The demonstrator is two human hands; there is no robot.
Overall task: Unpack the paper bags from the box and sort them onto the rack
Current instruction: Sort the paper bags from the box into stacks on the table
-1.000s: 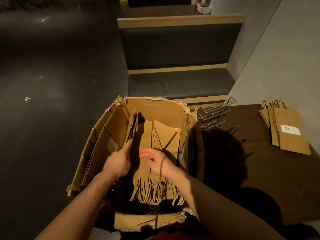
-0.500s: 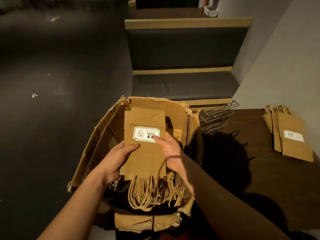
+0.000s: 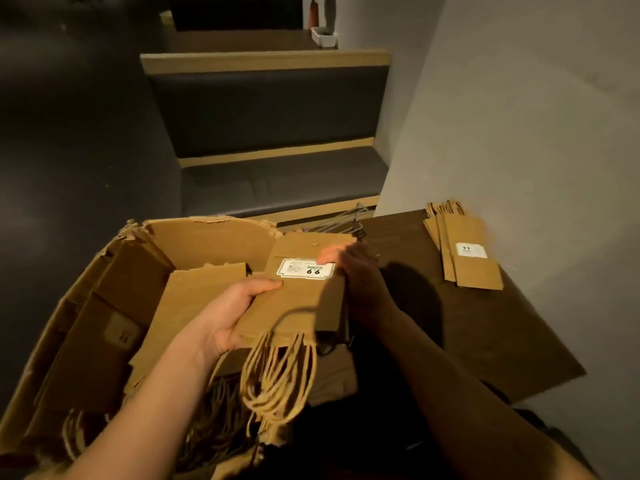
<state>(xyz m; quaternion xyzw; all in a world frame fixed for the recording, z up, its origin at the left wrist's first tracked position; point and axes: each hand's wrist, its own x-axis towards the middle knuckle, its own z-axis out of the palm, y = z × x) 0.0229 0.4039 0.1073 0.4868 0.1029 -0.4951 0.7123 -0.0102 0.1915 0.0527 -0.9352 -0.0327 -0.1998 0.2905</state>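
Now both hands, left (image 3: pixel 239 306) & right (image 3: pixel 360 285), grip bag bundle (image 3: pixel 294 303) edges above box (image 3: pixel 207 237).

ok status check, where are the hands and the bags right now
Left hand and right hand both grip the bag stack, lifted over the box. Wire rack half hidden behind it. Other bags on table.

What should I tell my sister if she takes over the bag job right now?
Left hand grips the left side of a bundle of paper bags; right hand grips its right edge, above the box.
More bags lie in the box.
Done: one pile of bags lies on the table.
Left: bring the bundle to the wire rack behind the box, then unpack the rest.
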